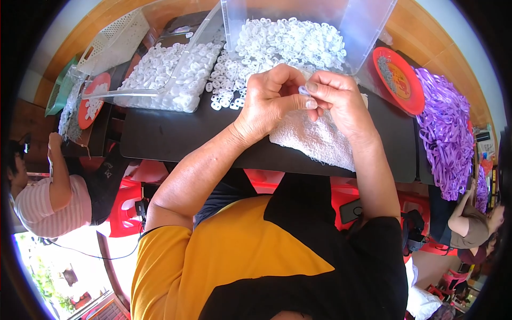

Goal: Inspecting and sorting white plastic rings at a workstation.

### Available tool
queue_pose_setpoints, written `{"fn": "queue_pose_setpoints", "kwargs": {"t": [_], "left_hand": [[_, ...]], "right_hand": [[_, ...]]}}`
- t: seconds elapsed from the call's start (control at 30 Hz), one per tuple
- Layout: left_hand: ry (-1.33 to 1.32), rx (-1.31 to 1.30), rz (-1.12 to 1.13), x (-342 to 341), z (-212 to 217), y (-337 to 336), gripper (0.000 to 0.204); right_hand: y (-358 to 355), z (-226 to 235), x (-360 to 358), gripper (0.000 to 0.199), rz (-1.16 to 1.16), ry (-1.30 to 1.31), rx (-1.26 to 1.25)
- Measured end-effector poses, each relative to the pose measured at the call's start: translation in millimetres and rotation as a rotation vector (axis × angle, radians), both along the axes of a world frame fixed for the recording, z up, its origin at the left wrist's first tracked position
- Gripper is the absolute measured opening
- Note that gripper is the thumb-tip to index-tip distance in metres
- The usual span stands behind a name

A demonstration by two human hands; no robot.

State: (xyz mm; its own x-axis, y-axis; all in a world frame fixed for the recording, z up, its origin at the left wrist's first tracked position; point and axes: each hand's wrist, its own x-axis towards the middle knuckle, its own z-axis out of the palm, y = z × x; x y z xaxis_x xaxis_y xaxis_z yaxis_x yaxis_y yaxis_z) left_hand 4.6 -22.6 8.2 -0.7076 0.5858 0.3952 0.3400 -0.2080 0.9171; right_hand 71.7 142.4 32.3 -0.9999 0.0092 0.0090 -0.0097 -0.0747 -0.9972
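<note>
The left hand (269, 101) and right hand (338, 98) are raised close together over the table's near half, thumbs and fingers pinched on one small pale piece (303, 90) held between them (its finer detail is masked by the fingertips). Directly below them, a white towel (312, 140) lies rumpled on a dark table (197, 136). Just beyond the left hand, loose white pieces (226, 88), each pierced with openings, are scattered on the table surface. A clear bin (165, 92) to the left is heaped with similar pieces; behind the hands, a translucent container (367, 26) holds a further pile. To the right, a red dish (415, 104) contains small grey parts (385, 72), and beside it a mass of purple straps (448, 138) hangs over the table edge. Farther left stand a second red dish (84, 121) with white pieces and a white perforated basket (114, 42). One co-worker (56, 205) sits at far left, another (470, 229) at far right.
</note>
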Motion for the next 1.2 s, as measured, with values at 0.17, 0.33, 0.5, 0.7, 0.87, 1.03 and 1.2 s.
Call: {"fn": "queue_pose_setpoints", "kwargs": {"t": [0.17, 0.33, 0.5, 0.7, 0.87, 1.03, 1.2], "left_hand": [[0.051, 0.002, 0.000, 0.4, 0.4, -0.2, 0.027], [0.036, -0.001, -0.026, 1.0, 3.2, -2.5, 0.026], [0.056, -0.014, -0.043, 0.3, 3.2, -1.5, 0.023], [0.025, 0.006, -0.043, -3.4, -6.2, -1.0, 0.023], [-0.141, 0.061, -0.085, -3.4, -1.1, 3.9, 0.021], [0.030, 0.103, 0.217, 1.8, 10.9, -9.3, 0.022], [0.260, 0.393, 0.518, -5.7, 86.7, -47.9, 0.020]], "right_hand": [[-0.1, -1.8, 1.0, 0.022, 0.024, -0.002, -0.059], [0.5, -4.4, 0.4, 0.022, 0.048, -0.025, -0.085], [3.2, -9.4, -2.0, 0.023, 0.080, -0.017, -0.103], [1.7, -12.3, -3.2, 0.022, 0.111, -0.007, -0.179], [-2.1, -8.2, -5.6, 0.023, -0.011, -0.002, -0.131], [0.0, -6.8, -9.0, 0.022, -0.292, 0.151, 0.097], [19.4, -2.6, -8.1, 0.023, -0.483, 0.214, 0.199]]}}
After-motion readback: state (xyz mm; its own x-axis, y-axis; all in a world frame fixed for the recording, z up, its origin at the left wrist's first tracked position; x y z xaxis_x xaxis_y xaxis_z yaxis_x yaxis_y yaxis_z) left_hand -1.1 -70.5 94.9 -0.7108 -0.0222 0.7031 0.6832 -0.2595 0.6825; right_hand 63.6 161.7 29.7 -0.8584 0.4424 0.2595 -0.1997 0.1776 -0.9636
